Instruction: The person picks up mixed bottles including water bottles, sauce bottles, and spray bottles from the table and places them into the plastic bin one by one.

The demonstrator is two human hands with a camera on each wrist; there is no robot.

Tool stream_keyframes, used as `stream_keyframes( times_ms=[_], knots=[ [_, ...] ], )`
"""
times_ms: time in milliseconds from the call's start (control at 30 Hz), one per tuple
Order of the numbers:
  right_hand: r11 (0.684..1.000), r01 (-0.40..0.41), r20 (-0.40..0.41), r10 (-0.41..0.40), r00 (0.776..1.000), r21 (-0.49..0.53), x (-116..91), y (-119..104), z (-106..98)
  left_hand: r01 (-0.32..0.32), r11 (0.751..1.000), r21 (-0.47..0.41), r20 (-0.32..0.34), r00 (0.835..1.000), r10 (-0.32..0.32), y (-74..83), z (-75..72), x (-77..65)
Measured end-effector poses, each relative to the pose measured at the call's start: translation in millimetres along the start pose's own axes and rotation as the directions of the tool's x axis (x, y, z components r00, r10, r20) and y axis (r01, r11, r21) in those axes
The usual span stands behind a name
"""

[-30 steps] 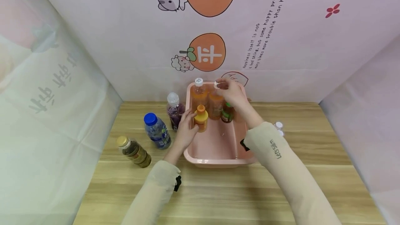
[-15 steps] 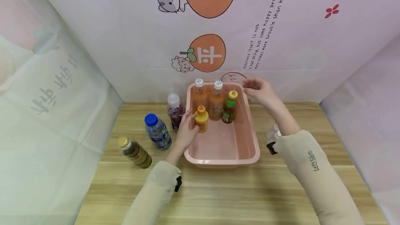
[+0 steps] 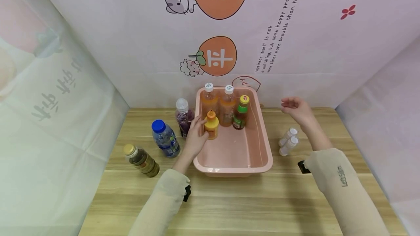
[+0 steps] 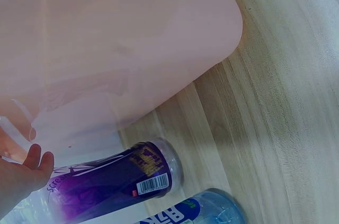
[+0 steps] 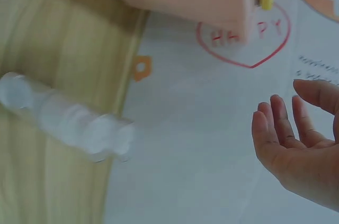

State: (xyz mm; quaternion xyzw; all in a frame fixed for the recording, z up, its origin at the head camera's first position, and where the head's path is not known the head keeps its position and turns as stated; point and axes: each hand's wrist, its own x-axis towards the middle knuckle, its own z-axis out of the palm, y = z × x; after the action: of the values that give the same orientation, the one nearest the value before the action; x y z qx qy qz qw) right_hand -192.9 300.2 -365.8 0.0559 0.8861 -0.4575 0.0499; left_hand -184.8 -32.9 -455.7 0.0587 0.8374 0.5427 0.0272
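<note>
**Yellow squeeze bottle upright in pink tub, left hand at its side**

Head view. The yellow bottle stands inside the pink tub, by the left wall. Bright yellow shoulder, orange nozzle cap narrowing to a small tip, lower body a deeper orange-yellow. Left hand crosses the tub's left rim, index finger and thumb set at the bottle's left side; cannot tell whether they pinch it or merely touch. Behind it, two orange-filled bottles with white caps; to their right, a dark bottle with yellow cap and green neck band and label. Right hand in the air right of the tub, fingers loosely bent, holding nothing. Nearest to it on the wooden table: two small clear bottles, white-capped, side by side. Left of the tub: a purple bottle, a blue-capped bottle, a yellow-capped brown bottle.

Left wrist view. Pale pink tub wall, see-through enough to show finger shapes behind it. Two fingertips show outside the wall, over the purple bottle (barcode plainly visible on its label). Blue bottle's base at the bottom edge.

Right wrist view. Palm bare, fingers gently curved and apart. Small clear bottles blurred at left; red "HAPPY" heart on the backdrop.
</note>
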Motion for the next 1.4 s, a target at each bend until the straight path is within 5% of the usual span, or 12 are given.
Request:
stream_keyframes(
  times_ms=[600, 900, 1400],
  knots=[
    [0.987, -0.152, -0.008, 0.152, 0.988, 0.045, -5, 102, 10, -0.001, 1.0, -0.006, 0.007, 1.0, 0.001, 0.2, 0.6, -0.1],
    [0.97, -0.226, -0.035, 0.23, 0.973, 0.092, -8, 112, 27, -0.005, 1.0, 0.004, 0.001, 1.0, 0.005, -1.2, 0.3, 0.5],
    [0.953, -0.288, -0.287, 0.303, 0.909, 0.097, -5, 111, 49, 0.002, 1.0, -0.004, 0.008, 1.0, -0.002, -0.3, -0.4, -0.1]
  ],
)
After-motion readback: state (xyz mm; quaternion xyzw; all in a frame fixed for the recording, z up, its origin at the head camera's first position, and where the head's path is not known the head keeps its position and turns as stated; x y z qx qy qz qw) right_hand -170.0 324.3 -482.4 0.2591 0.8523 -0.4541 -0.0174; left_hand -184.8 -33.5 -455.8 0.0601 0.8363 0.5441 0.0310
